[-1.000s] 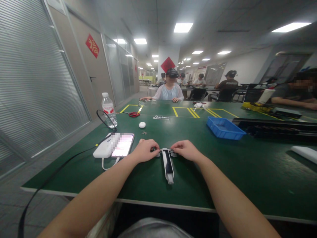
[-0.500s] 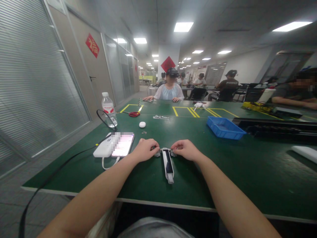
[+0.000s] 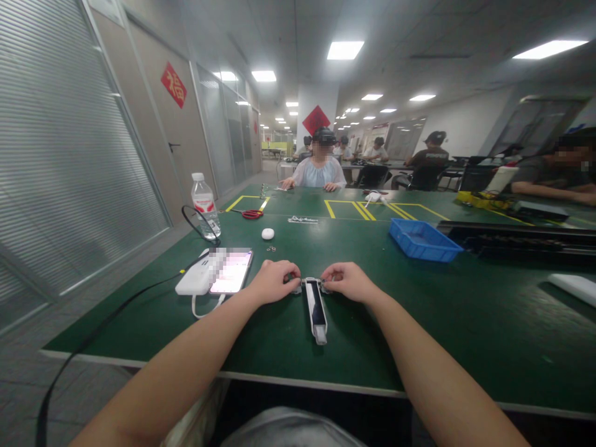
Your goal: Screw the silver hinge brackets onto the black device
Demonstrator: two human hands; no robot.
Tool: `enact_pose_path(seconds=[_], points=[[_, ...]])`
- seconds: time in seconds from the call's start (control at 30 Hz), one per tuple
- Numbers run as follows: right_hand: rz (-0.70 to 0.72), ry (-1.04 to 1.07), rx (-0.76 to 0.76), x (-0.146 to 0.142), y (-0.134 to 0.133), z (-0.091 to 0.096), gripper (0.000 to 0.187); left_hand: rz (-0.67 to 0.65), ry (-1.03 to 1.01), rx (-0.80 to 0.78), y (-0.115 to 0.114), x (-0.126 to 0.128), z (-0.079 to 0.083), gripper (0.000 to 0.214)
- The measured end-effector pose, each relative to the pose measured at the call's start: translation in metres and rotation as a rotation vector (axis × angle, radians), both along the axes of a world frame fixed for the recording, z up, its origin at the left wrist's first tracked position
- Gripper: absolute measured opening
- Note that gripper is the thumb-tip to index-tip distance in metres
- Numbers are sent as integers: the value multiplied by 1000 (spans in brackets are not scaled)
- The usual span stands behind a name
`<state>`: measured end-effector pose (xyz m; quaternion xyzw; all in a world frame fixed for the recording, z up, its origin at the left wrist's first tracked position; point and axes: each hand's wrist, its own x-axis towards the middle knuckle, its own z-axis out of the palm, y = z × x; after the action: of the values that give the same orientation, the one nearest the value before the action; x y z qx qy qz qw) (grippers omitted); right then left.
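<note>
A slim white device (image 3: 316,313) with a dark top face lies lengthwise on the green table, its pale end piece toward me. At its far end, small metallic and greyish parts stick out on both sides. My left hand (image 3: 275,280) is closed in a pinch on the part at the left of that end. On the opposite side my right hand (image 3: 348,280) pinches the matching part. The fingers hide most of both small parts, so their exact kind cannot be made out.
Left of my hands lie a phone (image 3: 233,271) and a white power bank (image 3: 193,276) joined by a cable. A water bottle (image 3: 205,205), a white case (image 3: 267,234), red-handled scissors (image 3: 252,214) and a blue tray (image 3: 423,240) stand farther back. A person (image 3: 319,169) sits opposite.
My hands and the white device have stayed almost in place, with only slight finger movement. The hand of the person opposite has shifted a little to the right.
</note>
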<state>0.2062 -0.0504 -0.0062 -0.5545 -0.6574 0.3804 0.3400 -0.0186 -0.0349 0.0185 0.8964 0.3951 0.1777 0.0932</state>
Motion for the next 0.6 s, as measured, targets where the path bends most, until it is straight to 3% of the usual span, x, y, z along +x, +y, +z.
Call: enact_pose_path(seconds=[0.17, 0.6], points=[[-20, -14, -8, 1, 0, 1, 23, -10, -3, 10, 3, -1, -3, 17], [11, 24, -6, 3, 1, -1, 13, -33, -9, 18, 1, -2, -2, 14]])
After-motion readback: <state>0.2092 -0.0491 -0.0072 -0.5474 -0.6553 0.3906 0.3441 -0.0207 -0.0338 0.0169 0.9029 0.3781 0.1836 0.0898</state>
